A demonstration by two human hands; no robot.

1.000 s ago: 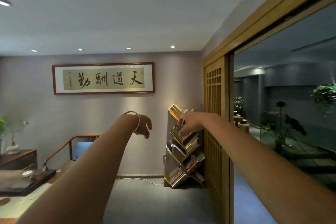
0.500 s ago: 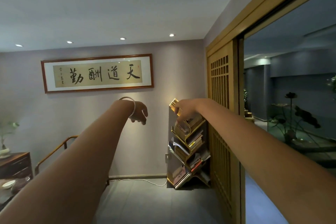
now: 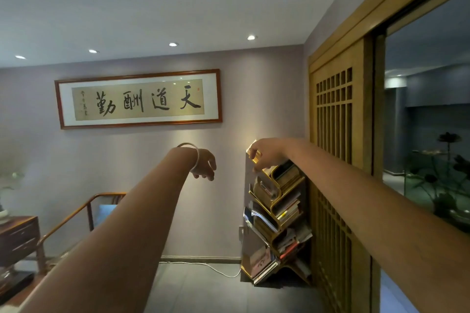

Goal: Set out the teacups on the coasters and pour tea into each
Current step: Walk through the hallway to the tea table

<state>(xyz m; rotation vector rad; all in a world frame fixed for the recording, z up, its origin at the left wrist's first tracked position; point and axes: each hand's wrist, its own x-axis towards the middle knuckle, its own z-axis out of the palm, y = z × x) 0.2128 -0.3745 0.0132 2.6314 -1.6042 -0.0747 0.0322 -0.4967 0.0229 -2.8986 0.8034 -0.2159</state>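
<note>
A quiet room corner with framed calligraphy and a leaning book rack.

The long wood-framed scroll hangs on the pale wall under four recessed ceiling lights. The gold zigzag rack, stuffed with books and magazines, stands on the grey floor against a wooden lattice door. A white cable runs along the skirting to it. At left are a wooden armchair with a blue cushion and a dark drawer cabinet. Plants show dimly behind glass at right.
</note>
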